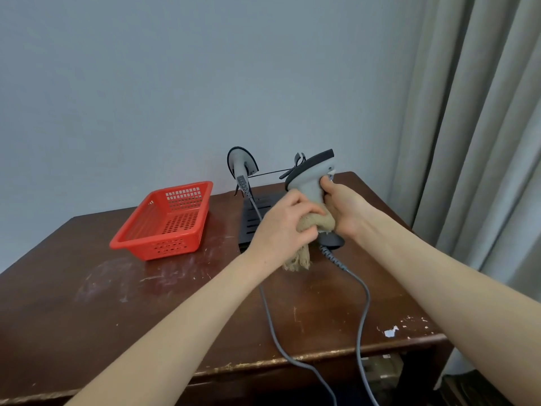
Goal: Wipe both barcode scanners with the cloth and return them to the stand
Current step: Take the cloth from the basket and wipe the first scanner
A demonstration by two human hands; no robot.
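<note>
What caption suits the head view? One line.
Right hand grips one barcode scanner, left hand presses a cloth to its handle; second scanner sits on the stand.

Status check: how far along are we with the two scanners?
Nothing is visibly finished. In hand: the right hand grips one scanner while the left hand holds the cloth against its handle. The other scanner sits on the stand; wiped or not, I cannot tell. Left: return the held one.
</note>
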